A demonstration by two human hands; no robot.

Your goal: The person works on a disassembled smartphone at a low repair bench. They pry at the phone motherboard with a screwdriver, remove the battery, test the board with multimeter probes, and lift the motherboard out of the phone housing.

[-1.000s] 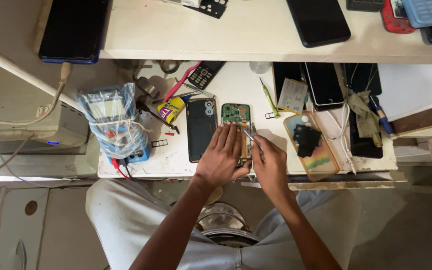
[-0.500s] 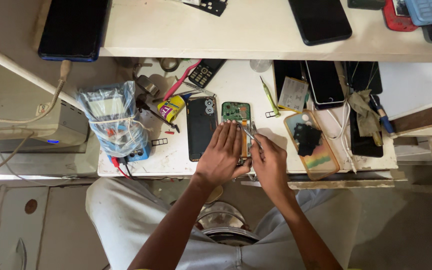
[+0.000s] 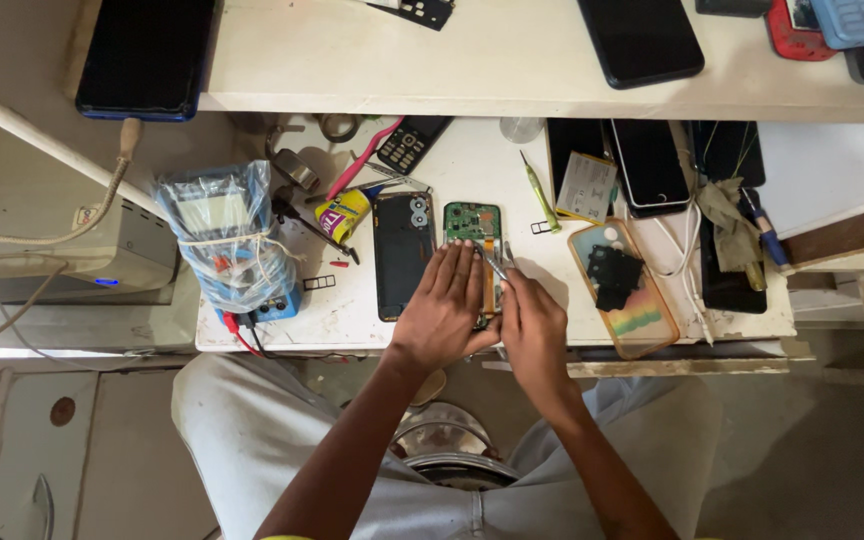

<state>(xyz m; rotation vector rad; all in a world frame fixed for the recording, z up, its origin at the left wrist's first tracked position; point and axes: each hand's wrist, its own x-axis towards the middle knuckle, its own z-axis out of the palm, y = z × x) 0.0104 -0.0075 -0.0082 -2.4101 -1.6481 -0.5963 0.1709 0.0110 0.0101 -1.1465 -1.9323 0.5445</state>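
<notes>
Place: phone repair workshop.
Evidence: opened phone (image 3: 474, 240), spare handsets (image 3: 642, 40), wrapped multimeter (image 3: 227, 245), cluttered workbench (image 3: 352, 300).

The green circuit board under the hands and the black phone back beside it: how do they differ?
The green circuit board is bare and largely covered by the left hand; the black phone back is a smooth shell with camera rings, fully visible and untouched. The right hand holds tweezers to the board. Both lie flat on the white table.

**A:** what's actually being worked on there?

**B:** an opened phone (image 3: 474, 240), green circuit board exposed, lying flat on the white bench (image 3: 472, 165) right beside its black back cover (image 3: 403, 255). Thin metal tweezers (image 3: 493, 264) are angled down onto it.
</notes>
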